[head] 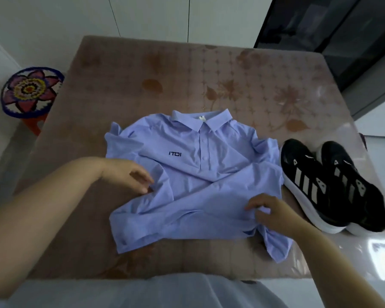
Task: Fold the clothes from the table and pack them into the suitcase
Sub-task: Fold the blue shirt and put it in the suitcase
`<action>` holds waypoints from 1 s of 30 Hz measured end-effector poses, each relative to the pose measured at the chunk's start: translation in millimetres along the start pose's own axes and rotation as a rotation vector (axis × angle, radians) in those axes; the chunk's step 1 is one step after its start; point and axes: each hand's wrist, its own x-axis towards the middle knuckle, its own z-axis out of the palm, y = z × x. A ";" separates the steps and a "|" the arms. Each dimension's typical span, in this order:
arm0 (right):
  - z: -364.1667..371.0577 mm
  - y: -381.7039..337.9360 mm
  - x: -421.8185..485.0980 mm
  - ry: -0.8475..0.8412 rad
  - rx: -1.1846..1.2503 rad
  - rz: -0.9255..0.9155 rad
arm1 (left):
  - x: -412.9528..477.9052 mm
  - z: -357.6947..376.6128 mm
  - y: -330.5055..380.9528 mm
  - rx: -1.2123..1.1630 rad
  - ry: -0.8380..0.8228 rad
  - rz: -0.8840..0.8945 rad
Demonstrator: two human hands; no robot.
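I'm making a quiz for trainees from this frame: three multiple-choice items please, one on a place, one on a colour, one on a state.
1. Where do the sneakers lie? A right of the shirt; B left of it; C on it.
2. The shirt's colour? A white; B light blue; C red.
3. The right hand? A grips the shirt; B lies open, idle; C holds a sneaker.
Key: A, they sit beside its right sleeve; B, the cloth is pale blue; A, its fingers bunch the fabric.

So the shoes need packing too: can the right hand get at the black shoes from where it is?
Probably yes. The right hand pinches the shirt beside the black shoes, with nothing between them; it would need to let go of the shirt first.
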 end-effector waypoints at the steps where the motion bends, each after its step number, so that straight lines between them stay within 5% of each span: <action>1: -6.0 -6.6 9.3 0.015 -0.003 0.002 | 9.1 -8.6 -2.8 -0.148 0.229 0.046; 3: -21.5 -23.4 33.6 0.062 -0.043 -0.024 | 25.3 -26.2 -9.6 -0.265 0.650 0.096; 6: -45.8 -46.2 79.3 0.142 -0.084 -0.030 | 45.1 -50.7 -14.0 -0.143 0.938 0.033; 15: -79.4 -68.5 212.9 0.259 0.017 0.145 | 109.0 -102.2 2.9 -0.125 0.850 -0.101; 22: -79.3 -77.8 253.1 0.011 -0.136 0.057 | 124.0 -128.8 7.7 0.043 0.778 -0.108; 26: -95.6 -83.5 262.7 -0.039 -0.182 0.014 | 126.5 -146.1 11.4 -0.035 0.897 -0.048; 30: -117.8 -96.6 268.3 0.189 -0.143 -0.019 | 120.8 -174.9 24.1 -0.070 1.113 -0.024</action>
